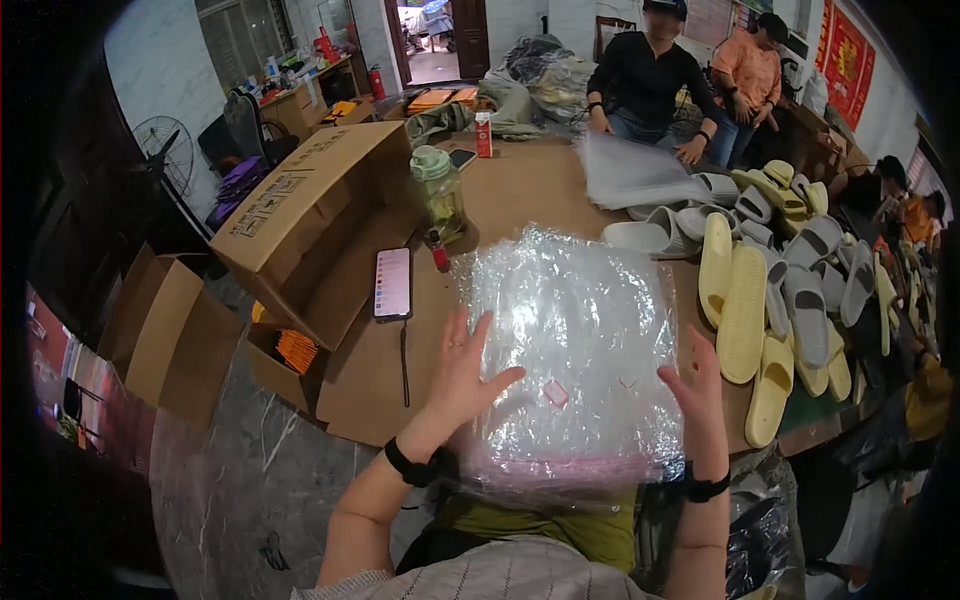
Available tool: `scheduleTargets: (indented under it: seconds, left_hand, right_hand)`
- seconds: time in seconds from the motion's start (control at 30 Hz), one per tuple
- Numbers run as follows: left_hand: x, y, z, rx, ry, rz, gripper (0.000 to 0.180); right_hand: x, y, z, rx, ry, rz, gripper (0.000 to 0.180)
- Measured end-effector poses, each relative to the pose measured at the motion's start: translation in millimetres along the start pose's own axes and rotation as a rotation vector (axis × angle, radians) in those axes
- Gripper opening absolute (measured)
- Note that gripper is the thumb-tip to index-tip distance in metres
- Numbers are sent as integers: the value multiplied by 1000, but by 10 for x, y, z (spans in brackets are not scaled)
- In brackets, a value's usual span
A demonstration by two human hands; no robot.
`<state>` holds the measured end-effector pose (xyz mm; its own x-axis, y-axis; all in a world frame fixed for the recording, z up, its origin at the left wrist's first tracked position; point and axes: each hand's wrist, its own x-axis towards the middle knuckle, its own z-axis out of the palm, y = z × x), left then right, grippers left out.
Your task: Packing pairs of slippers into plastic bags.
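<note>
A stack of clear plastic bags (575,345) lies flat on the table in front of me, with a pink strip along its near edge. My left hand (465,375) is at the stack's left side, fingers apart and holding nothing. At the right side is my right hand (700,380), also open, its thumb toward the bags. Whether either hand touches the plastic I cannot tell. Close to the right hand, yellow slippers (742,315) and grey slippers (806,290) are heaped on the table. A phone (393,283) with its screen lit lies beyond my left hand.
An open cardboard box (310,210) lies on its side at the left. Near it stand a green-lidded bottle (437,195), a small red-capped bottle (439,252) and a red-and-white carton (484,135). Across the table a person in black (650,90) handles clear plastic sheets (635,172).
</note>
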<state>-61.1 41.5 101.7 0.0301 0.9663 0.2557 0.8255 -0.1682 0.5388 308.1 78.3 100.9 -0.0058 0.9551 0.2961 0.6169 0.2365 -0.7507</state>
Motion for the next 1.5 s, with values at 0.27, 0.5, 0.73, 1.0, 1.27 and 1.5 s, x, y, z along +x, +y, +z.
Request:
scheduleTargets:
  seconds: [0.27,0.5,0.73,1.0,1.27,1.5]
  left_hand:
    - [-41,381,197,148,-250,386,80]
    - [-233,-22,549,66,-253,217,81]
    - [-227,-60,686,37,-209,252,82]
    - [-249,-125,747,92,-136,295,73]
    - [-313,-159,794,120,-124,315,76]
    - [-237,-59,726,28,-136,261,76]
  right_hand:
    - [-380,-484,82,-323,-191,-285,64]
    - [-458,264,601,-329,-199,-260,63]
    - [-514,354,547,-261,-170,-225,63]
    - [-517,300,571,-178,-144,-204,62]
    - [-569,371,588,-153,-119,-218,60]
    - [-522,388,560,-129,-116,-194,59]
